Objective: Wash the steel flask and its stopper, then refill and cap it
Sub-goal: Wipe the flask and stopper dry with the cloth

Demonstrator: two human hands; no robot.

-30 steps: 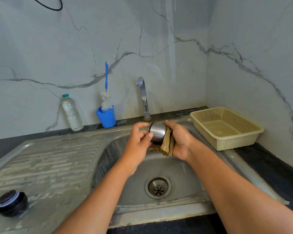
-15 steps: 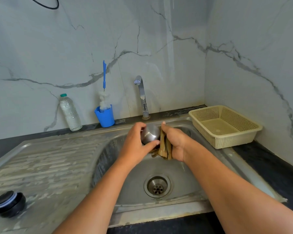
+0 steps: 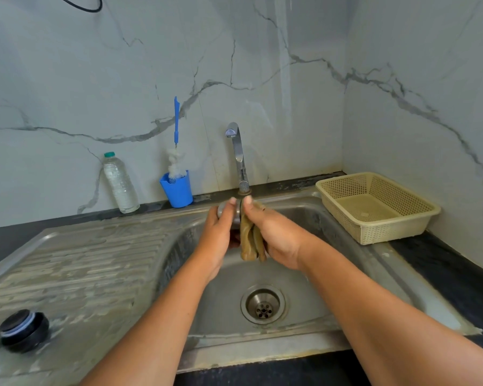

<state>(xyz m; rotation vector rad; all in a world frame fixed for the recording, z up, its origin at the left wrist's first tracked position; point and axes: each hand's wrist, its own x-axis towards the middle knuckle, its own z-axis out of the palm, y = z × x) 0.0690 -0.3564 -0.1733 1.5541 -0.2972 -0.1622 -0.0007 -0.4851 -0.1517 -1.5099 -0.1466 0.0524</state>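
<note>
The steel flask (image 3: 236,218) sits directly in front of the base of the tap (image 3: 239,157), held over the sink (image 3: 304,274). Both hands cover it almost wholly, and only a sliver of bright metal shows between them.

Left hand (image 3: 218,240): grip closed round the flask body, fingers curled over its far side, one fingertip raised beside the right thumb.

Right hand (image 3: 276,235): grip closed on a folded brown scouring cloth (image 3: 250,240), which lies against the right side of the flask and hangs below the hand.

The drain (image 3: 263,304) lies in the basin floor, in front of the tap and below the hands.

The black stopper (image 3: 24,330), with a pale ring, rests on the ribbed drainboard (image 3: 76,268), far left of the tap near the front edge and well apart from the flask.

Left of the tap, against the wall: a blue cup (image 3: 177,189) holding a blue-handled brush (image 3: 176,121), then a clear plastic bottle (image 3: 120,185) with a green cap.

Right of the tap: a cream perforated basket (image 3: 379,227) on the dark tabletop (image 3: 457,268)
</note>
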